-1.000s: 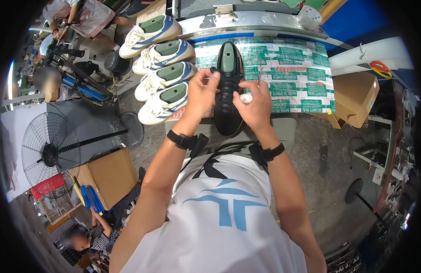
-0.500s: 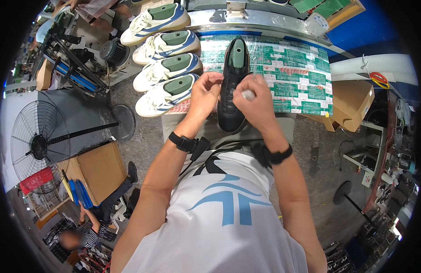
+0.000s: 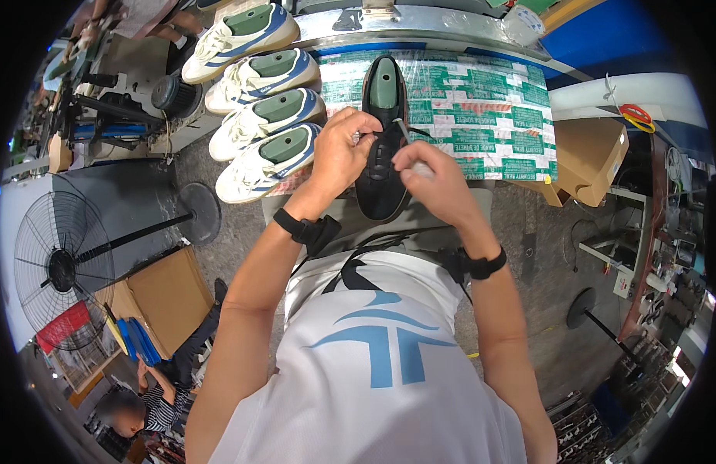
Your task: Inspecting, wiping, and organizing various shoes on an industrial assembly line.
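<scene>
A black lace-up shoe [image 3: 381, 197] lies toe toward me, with a green insert [image 3: 385, 89] in its opening. My left hand [image 3: 342, 155] is at the left edge of its lacing, thumb and fingers pinched together; what they hold is too small to make out. On the other side, my right hand [image 3: 434, 176] is closed round a slim tool [image 3: 404, 131] with a thin metallic shaft. Its tip reaches up by the top of the lacing, and a dark strand, perhaps lace, curves beside it. Most of the tool's handle is hidden in my fist.
Several cream-and-blue sneakers [image 3: 269, 158] with green inserts line the left side of the bench, covered in green-and-white printed tape [image 3: 482, 116]. An open cardboard box [image 3: 594, 158] stands at the right. A floor fan [image 3: 62, 267] and a seated person [image 3: 161, 406] are further left.
The slim shaft now shows above my right fist, near the top of the lacing. My left hand has closed in over the shoe's edge. The whole view has shifted slightly.
</scene>
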A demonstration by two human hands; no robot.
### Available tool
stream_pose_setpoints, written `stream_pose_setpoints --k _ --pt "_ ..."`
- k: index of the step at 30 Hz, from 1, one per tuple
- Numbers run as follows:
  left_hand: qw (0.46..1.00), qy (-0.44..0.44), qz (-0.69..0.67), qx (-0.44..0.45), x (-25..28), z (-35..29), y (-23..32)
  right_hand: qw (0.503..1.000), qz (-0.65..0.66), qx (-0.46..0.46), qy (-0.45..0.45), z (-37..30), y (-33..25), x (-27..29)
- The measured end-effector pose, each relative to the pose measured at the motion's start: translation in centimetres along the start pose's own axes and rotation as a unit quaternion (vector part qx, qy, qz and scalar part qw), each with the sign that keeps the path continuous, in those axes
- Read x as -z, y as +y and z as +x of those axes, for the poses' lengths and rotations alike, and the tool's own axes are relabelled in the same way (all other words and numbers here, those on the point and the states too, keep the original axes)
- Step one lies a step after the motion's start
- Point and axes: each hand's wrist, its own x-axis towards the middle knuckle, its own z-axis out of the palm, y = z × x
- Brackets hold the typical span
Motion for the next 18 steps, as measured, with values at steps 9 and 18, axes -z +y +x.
stream_pose_setpoints --k 9,18 --pt "0.952 -0.152 0.251 -0.083 3.1 1.8 1.3 0.965 0.030 -0.080 -0.249 -1.1 -4.1 7.4" --pt "0.870 0.059 -0.481 0.089 7.6 10.2 1.6 0.982 0.139 -0.128 -0.010 -4.0 2.1 4.6"
